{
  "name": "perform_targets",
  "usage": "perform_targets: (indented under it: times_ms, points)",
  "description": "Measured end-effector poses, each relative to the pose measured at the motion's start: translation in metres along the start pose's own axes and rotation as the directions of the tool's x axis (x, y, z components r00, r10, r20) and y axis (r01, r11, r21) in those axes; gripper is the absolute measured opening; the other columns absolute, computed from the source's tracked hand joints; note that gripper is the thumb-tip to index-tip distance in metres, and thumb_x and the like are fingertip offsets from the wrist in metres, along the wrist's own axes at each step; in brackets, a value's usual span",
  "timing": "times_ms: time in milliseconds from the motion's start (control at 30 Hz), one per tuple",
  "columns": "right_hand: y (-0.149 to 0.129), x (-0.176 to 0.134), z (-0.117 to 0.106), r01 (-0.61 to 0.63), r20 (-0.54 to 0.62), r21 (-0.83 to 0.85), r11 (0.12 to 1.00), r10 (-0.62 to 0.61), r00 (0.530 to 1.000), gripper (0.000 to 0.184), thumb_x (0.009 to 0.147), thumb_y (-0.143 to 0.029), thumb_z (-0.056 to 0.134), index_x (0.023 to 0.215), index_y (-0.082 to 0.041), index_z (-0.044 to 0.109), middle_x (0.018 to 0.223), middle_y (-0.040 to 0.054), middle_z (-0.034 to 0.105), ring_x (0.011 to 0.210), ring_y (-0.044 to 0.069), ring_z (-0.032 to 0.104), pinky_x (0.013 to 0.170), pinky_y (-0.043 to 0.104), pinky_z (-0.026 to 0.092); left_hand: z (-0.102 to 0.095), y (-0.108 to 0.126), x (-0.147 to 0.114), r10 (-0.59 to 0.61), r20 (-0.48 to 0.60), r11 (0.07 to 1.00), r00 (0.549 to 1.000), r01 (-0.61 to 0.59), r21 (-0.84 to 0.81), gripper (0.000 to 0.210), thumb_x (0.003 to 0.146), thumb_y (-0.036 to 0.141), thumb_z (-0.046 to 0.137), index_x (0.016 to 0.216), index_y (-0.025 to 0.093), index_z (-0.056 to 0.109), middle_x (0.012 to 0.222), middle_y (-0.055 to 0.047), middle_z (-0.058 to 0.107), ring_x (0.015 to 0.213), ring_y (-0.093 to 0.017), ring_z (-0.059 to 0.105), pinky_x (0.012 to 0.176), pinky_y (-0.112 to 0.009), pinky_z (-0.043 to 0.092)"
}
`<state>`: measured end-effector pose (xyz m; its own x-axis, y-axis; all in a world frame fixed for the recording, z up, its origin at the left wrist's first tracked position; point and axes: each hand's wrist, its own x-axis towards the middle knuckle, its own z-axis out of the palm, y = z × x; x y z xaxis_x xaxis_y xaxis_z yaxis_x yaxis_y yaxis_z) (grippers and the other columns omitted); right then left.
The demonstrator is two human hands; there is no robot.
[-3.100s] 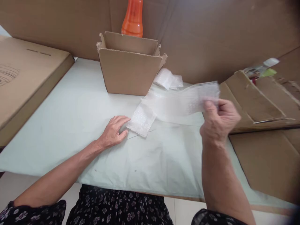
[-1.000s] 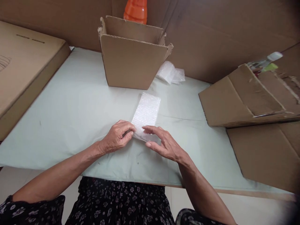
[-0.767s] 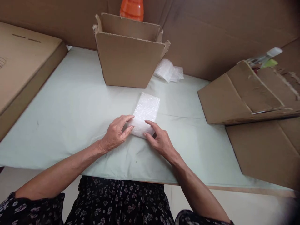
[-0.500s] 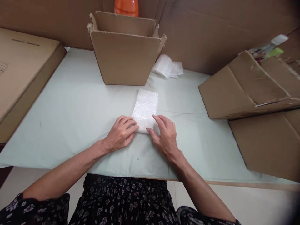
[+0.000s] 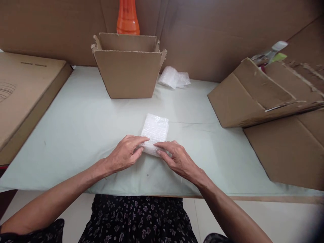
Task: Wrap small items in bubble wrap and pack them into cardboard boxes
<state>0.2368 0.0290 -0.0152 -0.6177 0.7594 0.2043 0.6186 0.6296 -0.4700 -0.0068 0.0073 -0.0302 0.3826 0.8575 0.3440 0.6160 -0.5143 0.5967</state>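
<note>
"So, where does our wrap lie from our fingers?"

"It lies flat on the table, between the front edge and the tall box. Its long way runs from our fingers toward the back edge, and the far end leans a bit to the right."

"Which of our hands is nearer to it?"

"Neither one. Our left hand is at its near left corner, and our right hand is at its near right corner. Both touch it."

"Are our fingers wide?"

"No, they are narrow. On each hand, the thumb and first finger have the folded near end between them."

"What is not the same as one second ago?"

"Our wrap looks shorter now, so more of it is folded up at our end. We had a longer flat bit then."

"And the roll?"

"We see it just past the box's right side, near the back edge, same as then."
</note>
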Motion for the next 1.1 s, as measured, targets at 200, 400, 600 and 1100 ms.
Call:
perform_targets:
  times_ms: [200,400,600,1100]
  points:
    - [0.001,-0.004,0.003,0.106,-0.07,-0.271,0.957,-0.129,0.989,0.027,0.096,-0.024,0.062,0.122,-0.017,0.065,0.124,0.0148,0.07,0.108,0.029,0.065,0.086,0.043,0.049,0.015,-0.011,0.025,-0.159,0.017,0.966,0.987,0.152,0.208,0.033,0.092,0.014,0.053,0.122,0.017,0.066,0.109,-0.011,0.076,0.098,-0.027,0.069,0.088,-0.045,0.055]
    - [0.015,0.009,0.007,0.044,0.036,-0.148,0.988,-0.039,0.999,0.03,0.095,-0.016,0.058,0.124,-0.019,0.066,0.116,0.0104,0.075,0.101,0.027,0.067,0.087,0.044,0.049,0.008,-0.006,0.013,0.069,-0.041,0.988,0.997,-0.062,0.144,0.035,0.093,0.019,0.058,0.128,0.017,0.062,0.125,-0.014,0.069,0.117,-0.029,0.062,0.101,-0.049,0.049]
    - [0.012,-0.001,-0.004,-0.033,0.008,-0.021,0.999,0.033,0.999,0.031,0.1,-0.028,0.055,0.129,-0.02,0.063,0.125,0.0115,0.073,0.109,0.026,0.067,0.091,0.043,0.051,0.006,-0.006,0.018,-0.003,0.059,1.0,0.998,0.002,0.008,0.038,0.095,0.019,0.055,0.132,0.019,0.059,0.104,-0.007,0.076,0.091,-0.022,0.067,0.091,-0.042,0.052]
    - [0.028,0.033,0.005,-0.198,-0.001,0.325,0.925,0.21,0.978,0.029,0.095,-0.029,0.057,0.119,-0.021,0.07,0.113,0.0084,0.076,0.099,0.024,0.071,0.082,0.037,0.057,0.02,-0.003,0.019,-0.669,0.191,0.363,0.719,0.539,-0.76,0.073,0.081,0.027,0.071,0.146,0.015,0.041,0.126,-0.016,0.067,0.11,-0.025,0.069,0.093,-0.04,0.058]
